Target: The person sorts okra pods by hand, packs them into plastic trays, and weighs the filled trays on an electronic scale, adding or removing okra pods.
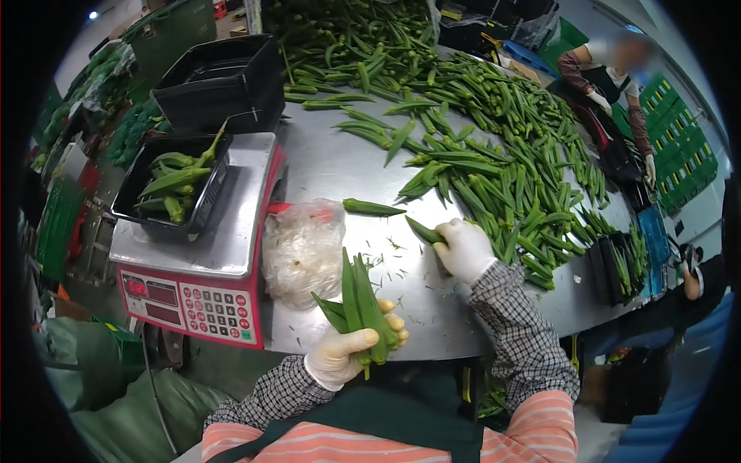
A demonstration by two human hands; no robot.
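My left hand, in a pale glove, is wrapped round a small bunch of okra whose tips point up and away from me. Over the steel table, my right hand, gloved in white, pinches a single okra pod between thumb and fingers. One loose pod lies between my hands and the pile. The large okra pile spreads across the far and right side of the table. To the left, a black plastic tray with several okra pods rests on a scale with a lit red display.
A crumpled clear plastic bag lies beside the scale. Stacked black trays stand behind it. More black trays filled with okra sit at the table's right edge. A co-worker stands at the far right near green crates.
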